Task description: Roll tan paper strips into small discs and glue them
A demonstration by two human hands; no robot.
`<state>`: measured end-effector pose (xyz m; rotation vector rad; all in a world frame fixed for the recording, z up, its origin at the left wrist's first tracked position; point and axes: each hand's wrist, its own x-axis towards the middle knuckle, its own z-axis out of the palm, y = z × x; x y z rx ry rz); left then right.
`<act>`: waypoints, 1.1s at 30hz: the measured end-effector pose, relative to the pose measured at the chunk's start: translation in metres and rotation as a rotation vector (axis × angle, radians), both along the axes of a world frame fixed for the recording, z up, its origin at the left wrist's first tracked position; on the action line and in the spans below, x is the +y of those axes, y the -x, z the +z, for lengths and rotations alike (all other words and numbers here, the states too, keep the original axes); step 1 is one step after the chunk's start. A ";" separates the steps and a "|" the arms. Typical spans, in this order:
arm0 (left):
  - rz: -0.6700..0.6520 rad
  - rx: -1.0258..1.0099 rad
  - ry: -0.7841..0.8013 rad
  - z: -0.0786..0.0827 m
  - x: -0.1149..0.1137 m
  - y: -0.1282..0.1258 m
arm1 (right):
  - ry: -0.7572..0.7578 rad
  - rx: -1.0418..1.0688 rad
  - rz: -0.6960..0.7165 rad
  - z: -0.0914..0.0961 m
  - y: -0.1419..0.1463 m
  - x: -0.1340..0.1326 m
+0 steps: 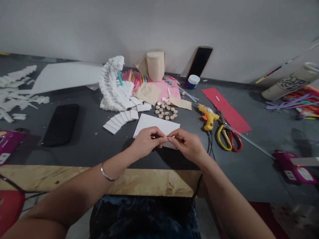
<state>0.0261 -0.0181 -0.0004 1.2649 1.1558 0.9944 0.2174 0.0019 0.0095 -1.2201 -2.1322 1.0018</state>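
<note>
Left grip (pixel 147 142): narrow, pinching a thin pale strip (pixel 169 137) (too small to tell its material)
Right grip (pixel 186 145): narrow, on that strip
Below: white card sheet (pixel 156 124)
Right: yellow glue gun (pixel 208 116)
Surface: dark bench (pixel 82 156)

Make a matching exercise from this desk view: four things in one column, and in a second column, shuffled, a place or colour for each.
Things:
1. hot glue gun
2. scissors
3. metal bangle
4. white card

Places and colours:
A. Around the wrist of the left hand
B. Yellow and red handles
C. Partly beneath the left hand and the right hand
D. Yellow and orange body

Pairs: 1-D, 2-B, 3-A, 4-C.
</note>
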 end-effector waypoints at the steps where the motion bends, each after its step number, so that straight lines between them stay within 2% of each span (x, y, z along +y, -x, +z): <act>1: -0.001 0.008 -0.015 0.000 0.000 0.001 | 0.006 -0.005 0.007 0.001 0.000 0.000; 10: 0.019 0.094 -0.185 0.001 -0.001 0.000 | -0.042 -0.071 -0.019 0.002 -0.001 -0.001; 20: 0.016 0.206 -0.201 0.008 -0.008 -0.004 | -0.140 -0.046 -0.119 -0.003 0.006 -0.007; 25: 0.014 0.244 -0.204 0.006 -0.008 -0.004 | -0.165 -0.033 -0.146 -0.008 0.006 -0.007; 33: -0.004 0.289 -0.316 -0.001 -0.008 -0.005 | -0.113 -0.022 -0.146 -0.007 0.008 -0.007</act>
